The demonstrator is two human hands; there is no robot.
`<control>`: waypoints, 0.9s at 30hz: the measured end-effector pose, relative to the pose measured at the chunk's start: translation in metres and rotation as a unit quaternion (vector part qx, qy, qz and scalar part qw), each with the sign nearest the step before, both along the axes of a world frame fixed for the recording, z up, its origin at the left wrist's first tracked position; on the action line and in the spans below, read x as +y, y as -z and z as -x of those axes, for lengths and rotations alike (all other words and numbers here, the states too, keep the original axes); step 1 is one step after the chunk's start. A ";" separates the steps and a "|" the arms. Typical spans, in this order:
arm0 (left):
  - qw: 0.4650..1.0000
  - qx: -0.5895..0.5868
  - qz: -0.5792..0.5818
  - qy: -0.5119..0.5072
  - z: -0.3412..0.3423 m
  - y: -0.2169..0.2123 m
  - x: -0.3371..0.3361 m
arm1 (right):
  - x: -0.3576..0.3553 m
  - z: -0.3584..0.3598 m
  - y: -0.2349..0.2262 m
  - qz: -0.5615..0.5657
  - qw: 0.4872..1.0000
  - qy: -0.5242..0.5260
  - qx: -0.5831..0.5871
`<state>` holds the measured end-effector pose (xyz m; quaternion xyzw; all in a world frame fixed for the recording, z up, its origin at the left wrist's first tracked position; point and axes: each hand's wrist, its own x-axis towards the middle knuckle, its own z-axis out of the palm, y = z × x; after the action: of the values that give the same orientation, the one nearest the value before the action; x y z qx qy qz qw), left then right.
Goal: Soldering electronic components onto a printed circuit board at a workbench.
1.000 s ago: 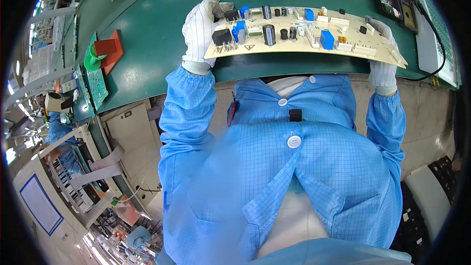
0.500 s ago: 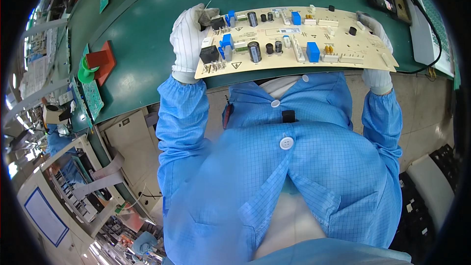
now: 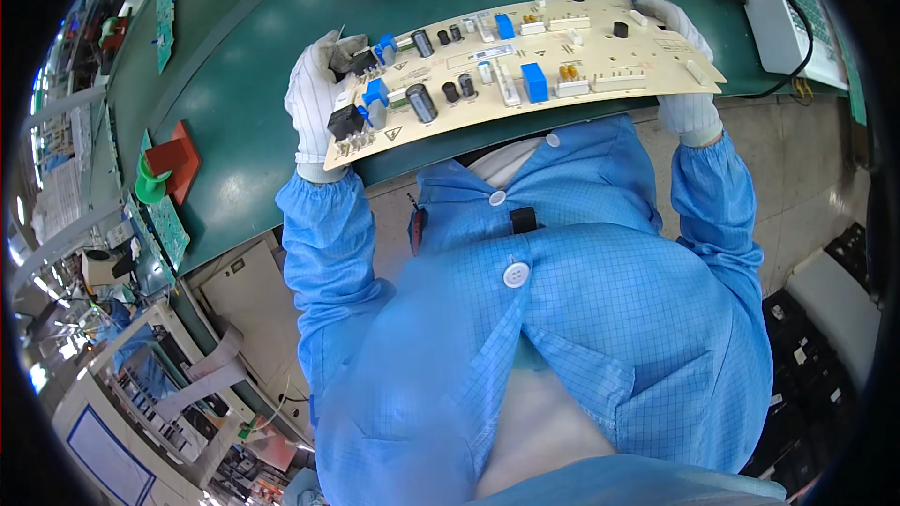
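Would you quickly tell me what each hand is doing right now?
Left hand: closed on the left end of the long beige circuit board.
Right hand: closed on the right end of the same board.

A long beige circuit board (image 3: pixel 525 70) was held level, its ends pinched between the fingers (image 3: pixel 328 61) of both gloved hands. Blue blocks, black cylindrical capacitors and white connectors stood upright across its top face, densest near the left fingers.

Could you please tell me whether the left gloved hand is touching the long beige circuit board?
Touching. The head view shows the left hand wrapped around the circuit board's left end, thumb on top.
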<state>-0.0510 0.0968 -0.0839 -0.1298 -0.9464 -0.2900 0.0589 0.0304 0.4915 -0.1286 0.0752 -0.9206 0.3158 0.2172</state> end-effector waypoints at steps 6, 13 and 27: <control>0.994 0.007 -0.109 -0.009 -0.024 -0.052 0.026 | 0.007 -0.013 0.011 0.417 0.908 -0.010 -0.040; 0.983 0.094 -0.157 0.023 -0.041 -0.078 0.051 | 0.029 0.010 0.031 0.475 0.877 -0.069 -0.020; 0.919 0.157 -0.362 0.013 -0.043 -0.129 0.021 | 0.014 -0.019 -0.181 0.304 0.940 -0.023 0.150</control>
<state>-0.0076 0.1178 0.0452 -0.1553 -0.7534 -0.5897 0.2461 0.0491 0.5059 0.0527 0.0737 -0.7354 0.5706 0.3580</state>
